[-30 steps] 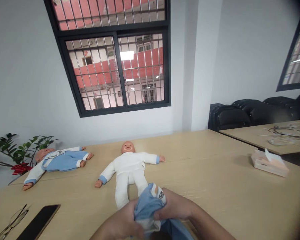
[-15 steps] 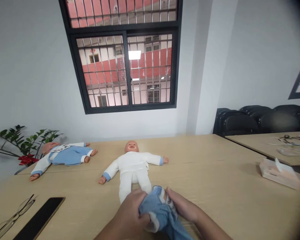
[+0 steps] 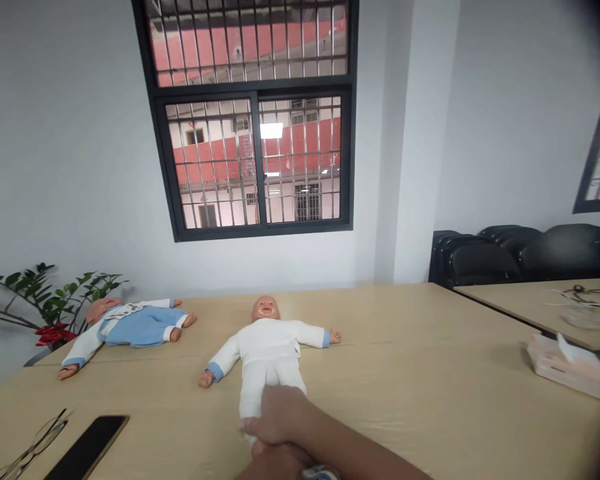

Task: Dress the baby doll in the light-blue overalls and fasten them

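A baby doll (image 3: pixel 269 343) in white clothes with blue cuffs lies on its back in front of me, arms spread. My right hand (image 3: pixel 283 415) reaches across from the right, its fingers closed around the doll's lower leg on the left side of the view. Below it, at the bottom edge, is my left hand (image 3: pixel 275 461), close against the right one; its fingers are mostly hidden. A small bit of the blue-and-white garment (image 3: pixel 321 473) shows beside the left hand, the remainder out of view or covered.
Another doll (image 3: pixel 140 325) in blue trousers lies at the back left of the table (image 3: pixel 405 373), by a potted plant (image 3: pixel 55 300). Glasses (image 3: pixel 35 443) and a phone (image 3: pixel 87 448) lie at the left. A tissue box (image 3: pixel 570 367) stands at the right. Black chairs (image 3: pixel 485 257) are stacked behind.
My right hand has left the garment and moved left onto the doll's leg. My left hand and the garment have dropped lower, mostly out of view. The camera has tilted up slightly.
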`<state>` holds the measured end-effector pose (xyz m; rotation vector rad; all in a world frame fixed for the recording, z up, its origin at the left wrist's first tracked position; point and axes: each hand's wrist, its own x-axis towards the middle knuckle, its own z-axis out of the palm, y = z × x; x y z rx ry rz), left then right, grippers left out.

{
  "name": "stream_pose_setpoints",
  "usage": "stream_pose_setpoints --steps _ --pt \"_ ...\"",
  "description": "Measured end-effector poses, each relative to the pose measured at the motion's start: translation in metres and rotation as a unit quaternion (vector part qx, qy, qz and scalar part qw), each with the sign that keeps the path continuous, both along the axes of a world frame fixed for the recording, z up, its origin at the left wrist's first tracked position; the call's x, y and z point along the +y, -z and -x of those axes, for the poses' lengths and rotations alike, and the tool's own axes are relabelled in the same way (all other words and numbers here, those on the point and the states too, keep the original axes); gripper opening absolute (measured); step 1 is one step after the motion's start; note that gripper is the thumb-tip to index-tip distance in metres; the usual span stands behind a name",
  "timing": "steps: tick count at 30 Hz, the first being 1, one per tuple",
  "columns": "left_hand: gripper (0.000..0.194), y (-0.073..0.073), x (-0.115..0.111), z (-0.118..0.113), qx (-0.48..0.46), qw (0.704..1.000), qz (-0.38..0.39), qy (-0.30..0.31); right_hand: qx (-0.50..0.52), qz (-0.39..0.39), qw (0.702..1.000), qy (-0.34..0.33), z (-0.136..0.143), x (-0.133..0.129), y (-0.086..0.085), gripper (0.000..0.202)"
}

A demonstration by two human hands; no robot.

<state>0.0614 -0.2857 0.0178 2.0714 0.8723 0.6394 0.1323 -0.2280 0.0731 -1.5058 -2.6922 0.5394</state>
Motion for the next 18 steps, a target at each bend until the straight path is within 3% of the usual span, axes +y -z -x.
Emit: stream_pose_setpoints --steps 2,6,12,18 --pt "0.027 -0.003 -0.002 0.004 0.004 1.000 0.001 0.005 -0.013 -0.002 1.000 0.001 0.005 0.001 0.004 0.085" --pt "0.028 -0.007 -0.003 0.007 0.007 1.000 -0.005 0.019 -0.006 -0.012 1.000 0.025 -0.002 0.012 0.008 0.072" --pt "0.022 -0.005 0.009 -0.002 0.008 0.999 -0.025 0.033 -0.008 -0.051 0.990 0.133 -0.048 0.042 0.005 0.052" --pt "0.052 -0.006 0.009 0.006 0.122 0.991 -0.044 0.027 0.025 -0.036 0.978 0.205 -0.094 0.067 0.012 0.060"
